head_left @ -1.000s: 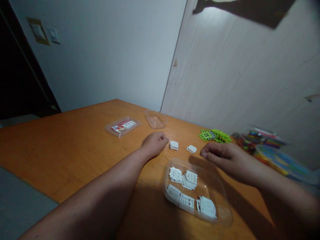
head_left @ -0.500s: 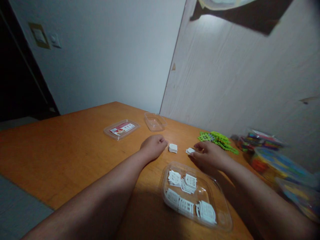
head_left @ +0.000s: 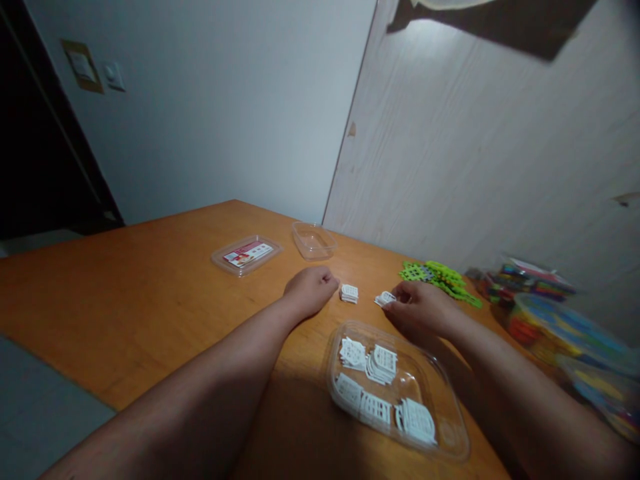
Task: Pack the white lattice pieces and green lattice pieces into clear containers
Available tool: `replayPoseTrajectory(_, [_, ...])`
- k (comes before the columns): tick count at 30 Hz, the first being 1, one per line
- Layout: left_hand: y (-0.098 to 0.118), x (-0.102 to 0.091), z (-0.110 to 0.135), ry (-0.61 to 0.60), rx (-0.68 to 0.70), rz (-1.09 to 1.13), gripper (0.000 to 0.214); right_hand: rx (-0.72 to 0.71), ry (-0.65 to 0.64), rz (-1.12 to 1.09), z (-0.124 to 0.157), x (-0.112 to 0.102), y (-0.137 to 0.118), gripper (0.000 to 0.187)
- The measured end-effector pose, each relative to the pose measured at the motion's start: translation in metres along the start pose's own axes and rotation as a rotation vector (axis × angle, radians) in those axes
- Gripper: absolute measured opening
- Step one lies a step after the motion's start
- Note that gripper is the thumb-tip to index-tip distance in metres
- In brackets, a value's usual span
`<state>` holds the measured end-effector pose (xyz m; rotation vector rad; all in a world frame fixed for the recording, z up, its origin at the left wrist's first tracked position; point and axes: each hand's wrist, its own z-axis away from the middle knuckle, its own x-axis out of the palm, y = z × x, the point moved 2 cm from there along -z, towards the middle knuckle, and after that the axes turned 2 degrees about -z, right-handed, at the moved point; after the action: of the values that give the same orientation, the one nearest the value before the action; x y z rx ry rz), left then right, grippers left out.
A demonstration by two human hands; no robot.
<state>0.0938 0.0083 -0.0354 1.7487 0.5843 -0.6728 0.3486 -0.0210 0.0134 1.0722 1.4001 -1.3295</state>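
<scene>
My left hand (head_left: 311, 291) rests on the wooden table (head_left: 150, 300) as a loose fist, just left of a small stack of white plastic pieces (head_left: 349, 293). My right hand (head_left: 419, 308) is closed in a pinch on a second small stack of white pieces (head_left: 385, 298). In front of both hands sits a clear plastic tray (head_left: 450, 427) holding several stacks of white grid-like pieces (head_left: 383, 363).
A clear lid with a red and white label (head_left: 246, 254) and an empty clear container (head_left: 313, 240) lie further back. Green pieces (head_left: 440, 275) and a heap of colourful pieces (head_left: 550, 307) lie at the right by the wall.
My right hand moved left and forward from above the tray to the small white stack and closed on it. My left hand stayed put.
</scene>
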Motion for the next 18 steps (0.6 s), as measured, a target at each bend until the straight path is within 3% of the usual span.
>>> replayPoseTrajectory(4, [0.000, 0.000, 0.000, -0.009, 0.000, -0.008, 0.025, -0.097, 0.021, -0.142, 0.017, -0.013, -0.004, 0.020])
replayPoseTrajectory(9, [0.002, -0.001, 0.000, -0.013, -0.011, -0.001, 0.023, -0.251, -0.126, -0.290, 0.063, -0.029, -0.020, 0.019])
replayPoseTrajectory(13, [0.003, -0.002, 0.001, -0.017, -0.012, 0.009, 0.022, -0.223, -0.315, -0.240, 0.103, -0.030, -0.038, 0.015])
replayPoseTrajectory(18, [0.004, -0.003, 0.001, -0.011, 0.004, -0.002, 0.022, -0.245, -0.404, -0.143, 0.127, -0.024, -0.055, 0.006])
